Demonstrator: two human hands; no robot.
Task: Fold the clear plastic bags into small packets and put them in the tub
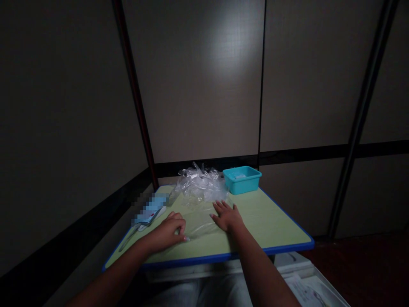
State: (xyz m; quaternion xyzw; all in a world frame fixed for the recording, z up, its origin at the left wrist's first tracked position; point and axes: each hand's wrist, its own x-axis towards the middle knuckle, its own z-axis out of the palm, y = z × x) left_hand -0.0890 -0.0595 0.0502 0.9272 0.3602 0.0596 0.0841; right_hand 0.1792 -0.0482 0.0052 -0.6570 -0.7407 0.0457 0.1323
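A clear plastic bag (201,221) lies flat on the green tabletop between my hands. My left hand (171,233) has its fingers curled at the bag's near left edge, thumb and fingertips close together around the edge of the plastic. My right hand (226,216) rests on the bag's right side, its fingers spread. Behind them is a crumpled heap of clear plastic bags (203,183).
A turquoise basket (244,184) with something clear inside stands at the back right of the blue-edged table (271,221). At the left edge lies a light blue device (151,211) with a cable. An open drawer (303,270) holding papers is below right.
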